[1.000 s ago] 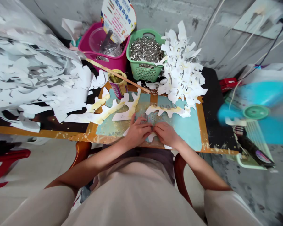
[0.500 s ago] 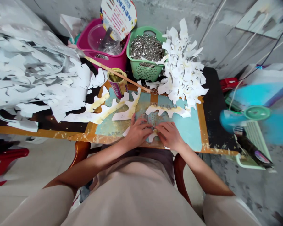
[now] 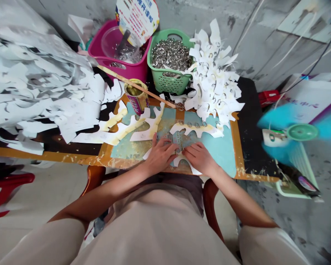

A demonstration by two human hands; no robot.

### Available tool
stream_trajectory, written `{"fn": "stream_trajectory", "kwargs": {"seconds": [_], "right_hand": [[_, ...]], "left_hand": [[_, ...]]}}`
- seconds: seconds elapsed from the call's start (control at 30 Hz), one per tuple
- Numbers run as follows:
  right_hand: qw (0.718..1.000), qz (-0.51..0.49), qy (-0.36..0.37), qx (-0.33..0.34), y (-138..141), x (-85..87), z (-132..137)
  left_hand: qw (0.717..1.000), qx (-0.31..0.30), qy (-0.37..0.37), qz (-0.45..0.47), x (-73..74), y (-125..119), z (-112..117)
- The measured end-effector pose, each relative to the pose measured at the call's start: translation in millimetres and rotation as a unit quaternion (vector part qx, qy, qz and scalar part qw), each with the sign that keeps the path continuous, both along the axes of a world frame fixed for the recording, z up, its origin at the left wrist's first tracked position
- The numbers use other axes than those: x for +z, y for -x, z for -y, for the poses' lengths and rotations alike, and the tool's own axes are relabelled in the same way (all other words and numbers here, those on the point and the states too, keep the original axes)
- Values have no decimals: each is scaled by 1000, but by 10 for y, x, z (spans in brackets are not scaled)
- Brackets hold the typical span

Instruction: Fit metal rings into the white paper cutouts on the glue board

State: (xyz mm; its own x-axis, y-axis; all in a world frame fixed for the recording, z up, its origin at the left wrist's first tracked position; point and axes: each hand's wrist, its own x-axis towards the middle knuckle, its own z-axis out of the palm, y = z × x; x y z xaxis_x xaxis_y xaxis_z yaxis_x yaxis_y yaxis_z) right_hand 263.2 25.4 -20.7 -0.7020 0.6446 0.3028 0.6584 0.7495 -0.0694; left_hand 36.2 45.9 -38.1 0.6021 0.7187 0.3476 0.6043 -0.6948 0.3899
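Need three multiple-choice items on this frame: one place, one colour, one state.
1. Where are the left hand and right hand?
A on the floor
B on the teal-painted board
C against the wall

2. What colour is the basket holding the metal rings?
A green
B magenta
C red

3. What state is the desk fan in?
A stopped
B blades removed
C spinning

1 B: both hands lie on the board.
2 A: the rings fill the green basket.
3 C: its blue blades are blurred.
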Motion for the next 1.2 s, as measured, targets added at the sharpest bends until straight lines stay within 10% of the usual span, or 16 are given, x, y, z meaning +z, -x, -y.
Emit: {"fn": "stream_trajectory", "kwargs": {"seconds": [0.5, 1.2], "right_hand": [[959, -239, 89, -123, 147, -74, 350], [995, -53, 39, -77, 126, -103, 144]], "left_hand": [[998, -22, -50, -9, 15, -2, 41], [1000, -6, 10, -11, 74, -20, -27]]}}
